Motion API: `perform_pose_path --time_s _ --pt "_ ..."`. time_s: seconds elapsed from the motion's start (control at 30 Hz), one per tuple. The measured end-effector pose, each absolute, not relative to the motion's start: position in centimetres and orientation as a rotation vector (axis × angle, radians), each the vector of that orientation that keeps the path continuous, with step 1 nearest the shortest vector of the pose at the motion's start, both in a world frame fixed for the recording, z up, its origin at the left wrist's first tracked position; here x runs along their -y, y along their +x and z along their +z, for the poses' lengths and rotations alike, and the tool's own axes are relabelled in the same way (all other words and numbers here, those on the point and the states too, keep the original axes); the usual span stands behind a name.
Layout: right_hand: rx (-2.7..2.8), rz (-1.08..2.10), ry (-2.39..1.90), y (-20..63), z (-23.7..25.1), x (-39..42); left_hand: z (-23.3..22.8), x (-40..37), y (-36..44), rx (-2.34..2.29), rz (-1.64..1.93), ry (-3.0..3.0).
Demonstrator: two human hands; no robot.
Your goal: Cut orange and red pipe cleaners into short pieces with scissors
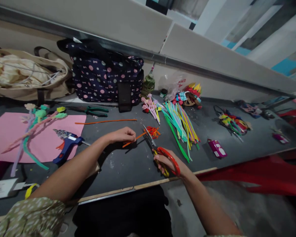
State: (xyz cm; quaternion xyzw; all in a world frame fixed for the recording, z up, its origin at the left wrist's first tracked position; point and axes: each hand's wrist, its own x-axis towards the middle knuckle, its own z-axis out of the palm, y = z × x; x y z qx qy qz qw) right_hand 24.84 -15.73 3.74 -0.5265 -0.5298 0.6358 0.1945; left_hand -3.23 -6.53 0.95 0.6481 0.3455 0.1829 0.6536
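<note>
An orange pipe cleaner (140, 135) is pinched in my left hand (123, 135), its far end reaching toward the scissors. My right hand (164, 160) grips scissors (171, 158) with red and yellow handles; their blades are parted around the pipe cleaner's tip. Just beyond the blades lies a small heap of cut orange and red pieces (154, 132). A longer orange pipe cleaner (106, 121) rests flat on the dark table behind my left hand.
On the left, pink paper (2, 131) carries pipe cleaner flowers and a blue glue gun (68, 146). Green-handled pliers (96, 110) lie before a dotted bag (101, 75). Coloured pipe cleaners (179, 121) and a purple box (217, 148) are to the right.
</note>
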Motion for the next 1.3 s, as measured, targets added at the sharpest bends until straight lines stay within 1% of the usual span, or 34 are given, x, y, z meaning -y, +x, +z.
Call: perform_pose_path --time_s 0.43,1.07,1.3 --pt "1.526 1.827 -1.384 25.3 2.8 15.2 0.7 6.3 -3.2 -0.823 0.341 1.476" --pt "1.592 1.826 -1.408 24.9 3.8 15.1 2.1 6.6 -2.9 -0.790 0.297 1.473" --pt "1.597 1.817 -1.416 24.8 4.1 15.0 1.6 6.5 -2.9 -0.750 0.294 1.479"
